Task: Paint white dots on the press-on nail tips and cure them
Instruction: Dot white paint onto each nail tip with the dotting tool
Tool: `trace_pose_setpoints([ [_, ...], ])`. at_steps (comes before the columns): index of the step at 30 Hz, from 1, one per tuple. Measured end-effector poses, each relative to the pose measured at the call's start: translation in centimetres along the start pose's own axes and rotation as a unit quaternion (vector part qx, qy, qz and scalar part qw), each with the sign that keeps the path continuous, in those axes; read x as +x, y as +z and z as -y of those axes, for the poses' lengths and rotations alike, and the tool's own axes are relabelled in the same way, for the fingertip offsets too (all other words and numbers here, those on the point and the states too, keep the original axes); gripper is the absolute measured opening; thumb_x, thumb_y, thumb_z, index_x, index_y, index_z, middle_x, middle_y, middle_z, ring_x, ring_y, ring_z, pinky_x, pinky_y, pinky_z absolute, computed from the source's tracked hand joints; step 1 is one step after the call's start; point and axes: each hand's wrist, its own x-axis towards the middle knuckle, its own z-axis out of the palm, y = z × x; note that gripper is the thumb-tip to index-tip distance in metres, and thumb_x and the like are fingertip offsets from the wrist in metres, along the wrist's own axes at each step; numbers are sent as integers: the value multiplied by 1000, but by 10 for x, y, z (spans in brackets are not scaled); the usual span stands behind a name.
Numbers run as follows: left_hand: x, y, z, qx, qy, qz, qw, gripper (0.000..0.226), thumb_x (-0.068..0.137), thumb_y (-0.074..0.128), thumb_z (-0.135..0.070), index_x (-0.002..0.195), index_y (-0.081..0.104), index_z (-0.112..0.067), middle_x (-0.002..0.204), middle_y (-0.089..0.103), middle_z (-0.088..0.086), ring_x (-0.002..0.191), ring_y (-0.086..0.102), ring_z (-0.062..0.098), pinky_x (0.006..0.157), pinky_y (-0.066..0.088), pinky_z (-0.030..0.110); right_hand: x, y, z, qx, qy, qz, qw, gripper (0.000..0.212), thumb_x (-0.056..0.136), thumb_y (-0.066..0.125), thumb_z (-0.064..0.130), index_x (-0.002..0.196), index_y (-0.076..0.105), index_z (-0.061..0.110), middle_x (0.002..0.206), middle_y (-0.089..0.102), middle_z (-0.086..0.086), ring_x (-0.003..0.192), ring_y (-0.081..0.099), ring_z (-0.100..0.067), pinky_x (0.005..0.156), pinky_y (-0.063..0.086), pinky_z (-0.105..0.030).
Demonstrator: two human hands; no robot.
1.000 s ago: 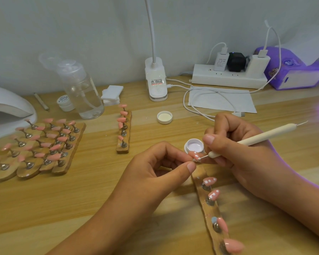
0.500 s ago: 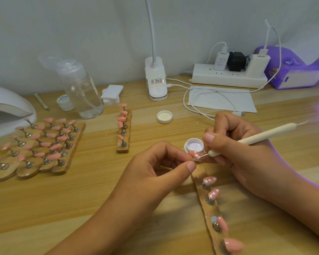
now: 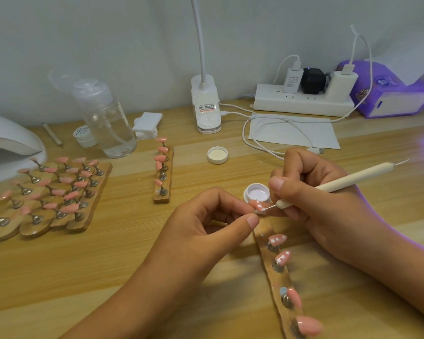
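Note:
My left hand (image 3: pixel 206 223) pinches a pink nail tip (image 3: pixel 258 206) on its metal stand between thumb and fingers. My right hand (image 3: pixel 313 204) grips a cream dotting pen (image 3: pixel 348 181); its fine point touches the pinched tip, which carries white dots. Just behind them sits a small open pot of white gel (image 3: pixel 257 192). A wooden holder strip (image 3: pixel 279 277) runs toward me below my hands. It bears two dotted pink tips (image 3: pixel 277 239) and two plain ones (image 3: pixel 309 325).
At the left stand several wooden holders of plain pink tips (image 3: pixel 49 192), with another strip (image 3: pixel 163 172) mid-table. A white curing lamp (image 3: pixel 8 143) sits at the far left. The pot's lid (image 3: pixel 217 155), a clear pump bottle (image 3: pixel 108 123), cables and a power strip (image 3: pixel 304 100) lie behind.
The pen point has shifted slightly on the pinched tip; both hands stay in nearly the same place.

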Motion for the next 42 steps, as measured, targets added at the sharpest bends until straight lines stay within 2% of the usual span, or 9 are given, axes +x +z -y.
trace_pose_setpoints([
  [9,0,0,0,7,0,-3,1000,15,67,72,-40,76,71,-29,71,65,-10,67,58,4,64,47,16,0,0,1,-3,0,3,1000,24,78,66,21,60,51,24,53,46,1,50,43,-6,52,42,-12],
  [14,-1,-1,1,5,-9,3,1000,17,68,73,-40,79,72,-28,91,73,6,74,61,5,66,50,19,-2,1,5,-6,15,35,999,27,78,66,22,58,48,25,53,48,0,48,45,-6,52,40,-13],
  [17,0,-1,2,6,-7,-3,1000,16,67,73,-40,78,72,-28,87,73,2,72,61,4,66,50,18,-2,1,6,-11,25,36,999,27,77,66,25,57,48,26,51,49,3,47,44,-6,52,40,-16],
  [20,0,-1,1,5,3,-2,1000,15,68,73,-38,80,72,-30,77,69,-7,69,60,3,64,49,16,0,-1,7,39,35,6,999,26,77,65,24,58,47,22,49,44,2,48,39,-8,61,50,-19],
  [23,-2,0,-1,5,14,-8,1000,17,67,74,-36,84,71,-31,78,69,-8,71,61,4,65,50,18,5,-4,8,95,50,-37,994,30,80,66,17,62,42,16,50,39,2,49,35,-8,70,57,-32],
  [29,-9,-1,-7,-8,42,-36,998,15,68,74,-36,81,70,-28,81,72,-1,78,67,13,67,51,17,11,-12,8,132,58,-95,985,26,85,58,22,67,40,17,52,33,4,50,34,-7,70,57,-30],
  [34,-16,-6,-14,101,107,-25,989,11,70,74,-38,75,69,-29,67,47,2,67,50,23,65,45,40,12,-15,6,128,53,-93,986,28,86,58,24,63,43,20,52,34,5,50,37,-7,68,56,-27],
  [38,-19,-6,-17,237,195,58,950,10,75,75,-26,75,66,-30,63,45,-6,59,43,8,58,34,18,12,-16,5,115,49,-97,987,29,85,60,27,62,44,21,53,35,5,51,39,-7,65,55,-24],
  [42,-19,-4,-16,329,224,111,910,6,78,75,-24,78,69,-24,63,38,-13,62,41,2,60,29,12,14,-17,6,116,53,-109,986,29,86,58,26,60,45,23,52,36,5,51,41,-7,63,53,-23],
])
